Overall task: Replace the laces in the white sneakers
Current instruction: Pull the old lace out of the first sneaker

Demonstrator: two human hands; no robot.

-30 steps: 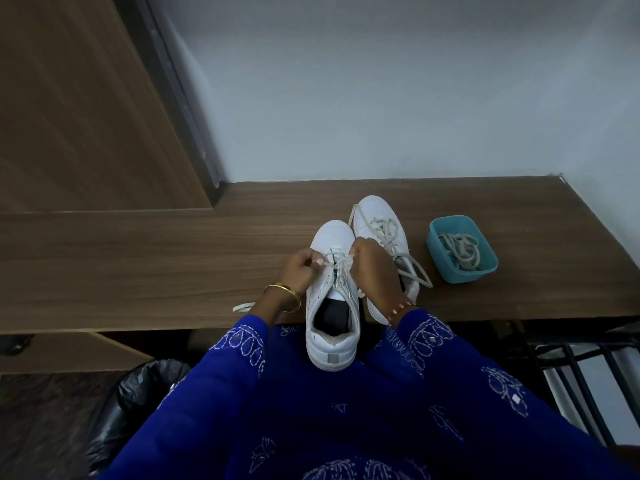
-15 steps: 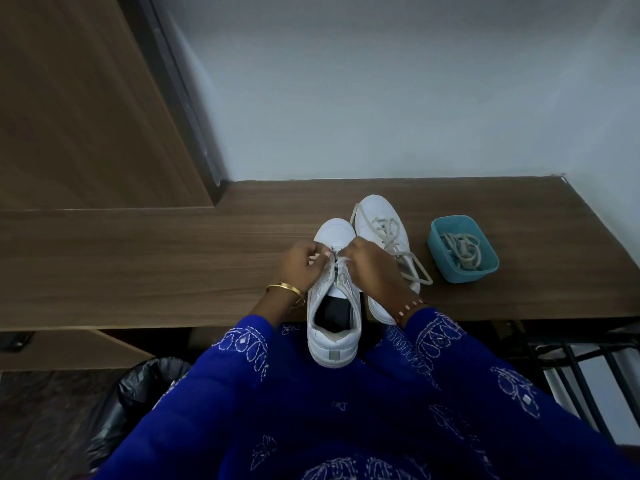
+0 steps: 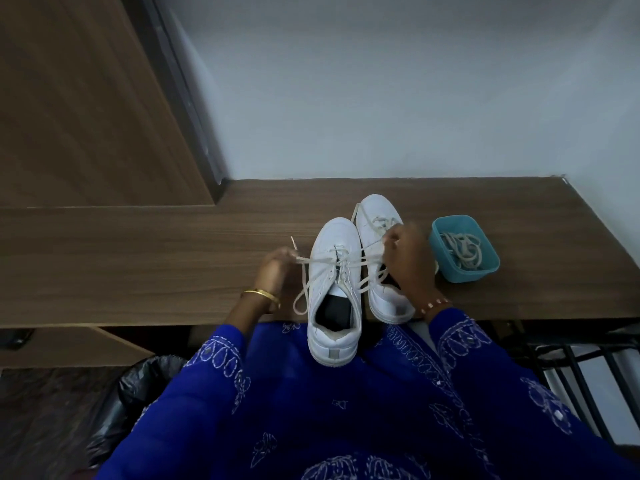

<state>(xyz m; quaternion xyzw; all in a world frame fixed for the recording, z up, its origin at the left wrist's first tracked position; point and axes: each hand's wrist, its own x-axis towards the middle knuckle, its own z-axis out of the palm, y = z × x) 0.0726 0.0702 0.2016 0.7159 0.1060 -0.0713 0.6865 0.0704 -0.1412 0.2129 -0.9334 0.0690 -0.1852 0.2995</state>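
The near white sneaker (image 3: 334,292) sits at the desk's (image 3: 138,258) front edge, heel overhanging toward the person's lap, its lace (image 3: 322,263) drawn out sideways to both hands. The left hand (image 3: 277,271) pinches one lace end, and the right hand (image 3: 407,258) grips the other above the second sneaker (image 3: 377,220) just beside. Nearer the desk's right edge, a teal tub (image 3: 446,265) holds spare laces (image 3: 462,249).

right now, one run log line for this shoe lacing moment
step: pulling lace ends apart | left hand: holds lace | right hand: holds other end | near sneaker: laced | tub: spare laces
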